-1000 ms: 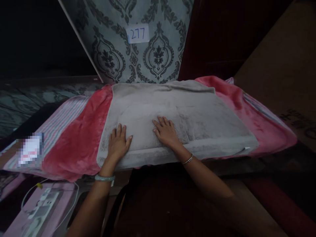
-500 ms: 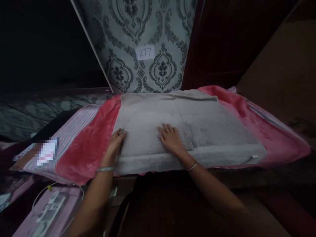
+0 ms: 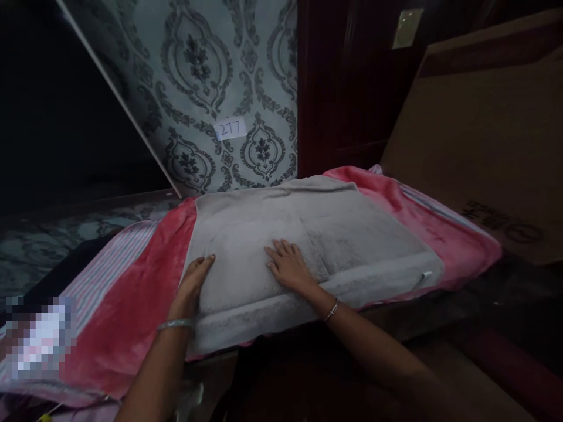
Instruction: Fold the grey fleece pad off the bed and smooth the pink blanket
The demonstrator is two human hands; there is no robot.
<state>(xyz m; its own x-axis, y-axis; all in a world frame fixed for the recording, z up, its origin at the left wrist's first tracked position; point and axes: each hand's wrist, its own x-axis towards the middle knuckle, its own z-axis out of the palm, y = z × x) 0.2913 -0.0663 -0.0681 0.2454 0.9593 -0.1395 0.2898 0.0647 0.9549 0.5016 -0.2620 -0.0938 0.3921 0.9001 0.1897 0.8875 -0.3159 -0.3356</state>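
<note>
A grey plush cloth (image 3: 250,228) lies spread over a red and pink blanket (image 3: 132,305) with a striped border. The cloth has a darker folded area right of its middle and a small white tag (image 3: 426,275) near its right front corner. My left hand (image 3: 191,284) rests at the left edge of the cloth, fingers stretched forward and thumb side up. Palm down on the cloth's middle, my right hand (image 3: 288,265) has its fingers spread. Neither hand appears to grasp anything.
Behind the blanket is a patterned wall (image 3: 193,64) with a paper marked 277 (image 3: 231,128). A dark screen (image 3: 65,117) stands at the left. A large cardboard box (image 3: 484,140) leans at the right, beside a dark red panel (image 3: 338,88).
The view has shifted, bringing more of the cardboard box into sight at the right. Both hands stay on the cloth in nearly the same places.
</note>
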